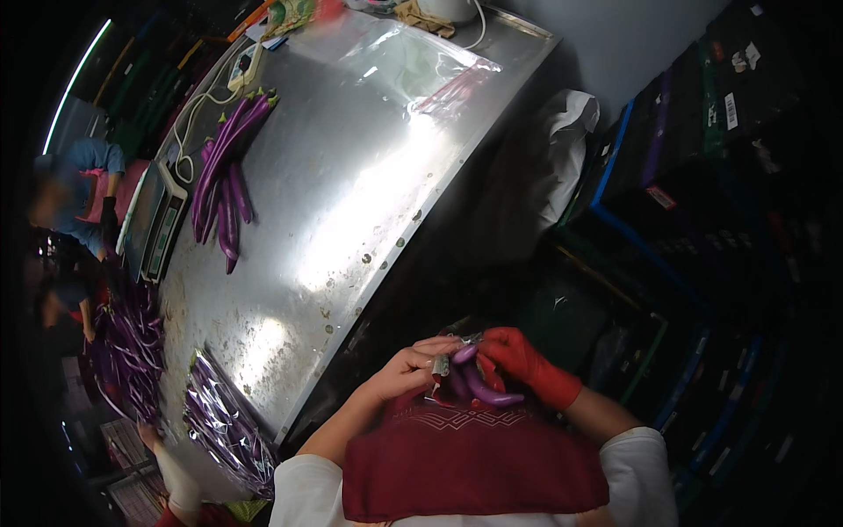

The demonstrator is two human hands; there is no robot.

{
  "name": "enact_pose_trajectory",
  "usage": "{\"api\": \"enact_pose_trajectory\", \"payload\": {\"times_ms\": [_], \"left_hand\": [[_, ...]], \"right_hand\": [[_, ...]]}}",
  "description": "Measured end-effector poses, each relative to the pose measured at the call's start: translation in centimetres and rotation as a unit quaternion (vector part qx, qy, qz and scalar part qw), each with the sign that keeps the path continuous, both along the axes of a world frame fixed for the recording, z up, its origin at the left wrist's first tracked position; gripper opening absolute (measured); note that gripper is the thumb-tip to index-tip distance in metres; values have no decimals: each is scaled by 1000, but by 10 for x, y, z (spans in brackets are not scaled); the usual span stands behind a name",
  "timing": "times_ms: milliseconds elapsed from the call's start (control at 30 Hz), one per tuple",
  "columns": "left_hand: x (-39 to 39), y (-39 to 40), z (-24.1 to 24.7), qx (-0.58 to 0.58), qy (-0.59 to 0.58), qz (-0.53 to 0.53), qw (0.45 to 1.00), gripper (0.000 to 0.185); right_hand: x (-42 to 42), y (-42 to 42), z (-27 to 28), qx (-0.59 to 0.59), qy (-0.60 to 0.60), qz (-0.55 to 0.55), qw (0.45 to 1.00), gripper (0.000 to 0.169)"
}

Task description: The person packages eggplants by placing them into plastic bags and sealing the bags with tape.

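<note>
Close in front of my maroon apron (474, 471), several long purple eggplants (484, 388) poke up with their ends toward me. Clear plastic with printed parts, seemingly a bag (440, 370), is around them. My bare left hand (409, 370) pinches the plastic on the left side. In a red glove, my right hand (530, 365) grips the plastic at the upper right, beside the eggplants. The lower part of the bundle is lost in the dark gap beyond my hands.
A steel table (276, 204) bears loose eggplants (227, 171), wrapped eggplants (227, 428), a scale (161, 221), a power strip (244, 66) and plastic bags (402, 66). Dark crates (658, 197) stand right. Other people (92, 191) work beside an eggplant heap (132, 349); another person's hand (150, 436) is near.
</note>
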State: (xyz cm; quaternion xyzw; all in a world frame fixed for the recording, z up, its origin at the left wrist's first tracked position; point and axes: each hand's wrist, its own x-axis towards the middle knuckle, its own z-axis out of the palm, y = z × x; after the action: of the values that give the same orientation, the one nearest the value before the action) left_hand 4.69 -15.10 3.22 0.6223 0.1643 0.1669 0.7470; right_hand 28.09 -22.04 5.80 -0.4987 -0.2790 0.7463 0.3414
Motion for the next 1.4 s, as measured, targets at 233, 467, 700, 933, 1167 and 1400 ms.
{"api": "enact_pose_trajectory", "payload": {"times_ms": [233, 467, 700, 933, 1167, 1400], "left_hand": [[11, -28, 19, -137, 180, 194, 955, 16], [-9, -32, -11, 40, 238, 142, 960, 20], [25, -19, 29, -53, 47, 153, 986, 19], [50, -42, 23, -65, 38, 137, 988, 28], [35, -63, -7, -18, 121, 188, 975, 27], [-4, -69, -35, -15, 220, 344, 913, 22]], "right_hand": [[0, -28, -47, 511, -392, -28, 765, 19], [18, -14, -27, 258, -322, 69, 908, 18], [27, 9, 66, 390, -375, 11, 841, 8], [14, -4, 27, 236, -388, 268, 850, 32], [-24, 5, -59, 258, -434, 336, 795, 23], [-45, 22, 11, 473, -404, 209, 755, 7]]}}
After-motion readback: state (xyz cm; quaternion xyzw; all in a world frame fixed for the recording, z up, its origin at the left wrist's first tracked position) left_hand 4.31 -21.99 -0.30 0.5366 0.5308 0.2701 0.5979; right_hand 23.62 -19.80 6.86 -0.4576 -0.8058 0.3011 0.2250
